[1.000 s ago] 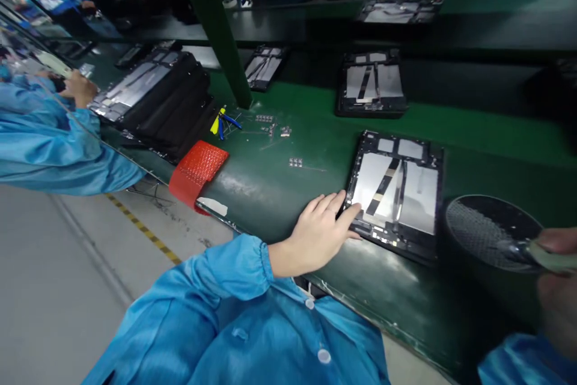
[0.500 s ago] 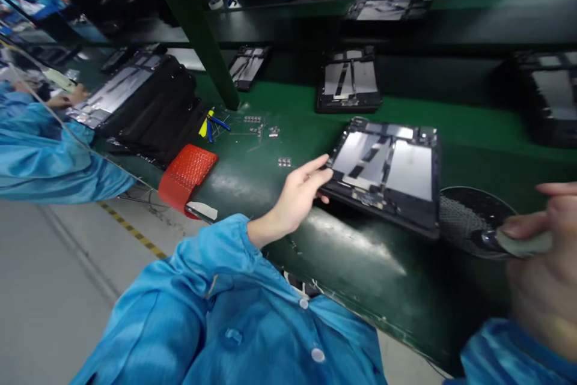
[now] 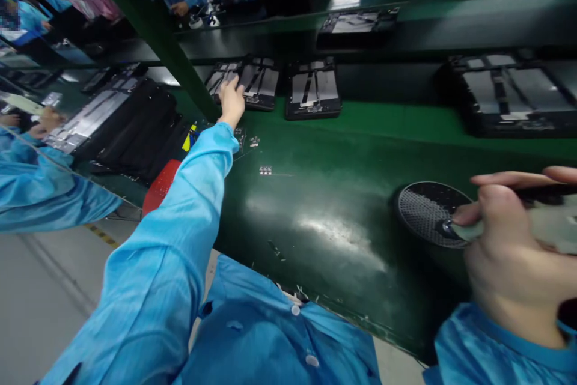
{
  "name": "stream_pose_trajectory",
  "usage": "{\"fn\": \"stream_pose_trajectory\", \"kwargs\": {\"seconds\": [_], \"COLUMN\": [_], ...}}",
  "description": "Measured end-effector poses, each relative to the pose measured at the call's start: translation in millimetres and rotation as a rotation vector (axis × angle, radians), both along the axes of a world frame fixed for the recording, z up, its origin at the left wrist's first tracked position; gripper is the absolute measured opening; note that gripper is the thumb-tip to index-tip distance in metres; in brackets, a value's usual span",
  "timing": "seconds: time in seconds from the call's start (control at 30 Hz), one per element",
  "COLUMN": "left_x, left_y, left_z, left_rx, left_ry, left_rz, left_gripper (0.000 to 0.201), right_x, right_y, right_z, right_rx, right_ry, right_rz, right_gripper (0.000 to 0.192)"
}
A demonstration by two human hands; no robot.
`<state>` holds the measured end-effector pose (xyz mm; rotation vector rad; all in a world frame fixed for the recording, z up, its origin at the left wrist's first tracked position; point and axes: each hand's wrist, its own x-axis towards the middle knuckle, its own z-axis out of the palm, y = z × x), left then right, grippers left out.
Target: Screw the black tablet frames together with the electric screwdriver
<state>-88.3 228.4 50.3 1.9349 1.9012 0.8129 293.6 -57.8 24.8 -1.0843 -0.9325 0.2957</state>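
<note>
My left hand (image 3: 232, 101) reaches to the back left, fingers spread over the meeting edges of two opened tablets. One is the tablet (image 3: 260, 84) to its right; the other is the tablet (image 3: 220, 74) under its fingertips, partly covered by the hand. A third opened tablet (image 3: 314, 89) lies to the right, showing silvery battery cells and black flex strips. On the right side, my right hand (image 3: 509, 253) is wrapped around a pale electric screwdriver (image 3: 554, 224). Its tip is over a round black dish with a perforated top (image 3: 421, 217), and whether it touches cannot be made out.
A thick row of black tablets (image 3: 135, 127) stands at left, near a co-worker's blue sleeve (image 3: 40, 184). A green post (image 3: 153, 30) rises before it. Small metal parts (image 3: 265, 170), a red bubble-wrap piece (image 3: 160, 187) and a stacked tablet (image 3: 518, 93) also lie on the bench.
My left hand has carried the tablet from the front to the back left, and it now lies among the others. The fingers have loosened. My right hand still holds the screwdriver by the dish.
</note>
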Motion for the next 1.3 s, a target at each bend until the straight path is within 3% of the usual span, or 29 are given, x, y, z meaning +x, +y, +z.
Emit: {"fn": "stream_pose_trajectory", "kwargs": {"seconds": [0.07,0.2,0.33,0.47,0.57,0.7,0.83,0.93,1.03,1.17,1.3], "left_x": [22.1,67.9,83.3,80.1,75.4,64.8,57.4,56.7,49.6,21.1,-6.9], "left_y": [-2.0,-6.8,-1.1,-18.6,-68.5,-168.3,-261.3,-294.5,-285.0,-229.8,-180.7], "left_z": [-12.8,-42.0,-50.7,-39.3,-22.3,-3.4,-9.9,-16.3,-6.7,12.8,13.5], "left_rx": [0.038,-0.067,-0.053,0.021,0.038,-0.026,-0.064,-0.092,-0.165,-0.15,-0.264], "left_ry": [0.092,0.23,0.16,0.053,0.023,0.003,0.07,0.218,0.315,0.304,0.368], "left_rz": [-0.096,-0.439,-0.402,-0.465,-0.535,-0.571,-0.565,-0.565,-0.593,-0.406,-0.318], "left_gripper": [0.063,0.073,0.063,0.056,0.055,0.05,0.051,0.051,0.065,0.074,0.074], "right_x": [-0.7,4.6,15.1,22.4,23.2,23.7,29.9,34.0,33.0,30.5,35.4], "right_y": [-3.4,-5.9,1.9,9.1,9.8,7.4,3.5,1.4,0.9,1.3,1.6], "right_z": [3.8,6.7,3.8,3.6,6.6,7.9,0.3,-6.7,-9.9,-10.4,-14.7], "right_rx": [0.003,0.001,0.023,0.047,0.048,0.083,0.136,0.132,0.127,0.129,0.153], "right_ry": [-0.004,-0.025,-0.04,-0.053,-0.068,-0.016,0.022,0.04,0.047,-0.004,-0.013], "right_rz": [-0.01,0.002,0.054,0.116,0.148,0.163,0.139,0.113,0.093,0.124,0.138], "right_gripper": [0.051,0.052,0.051,0.043,0.035,0.034,0.043,0.046,0.041,0.037,0.034]}}
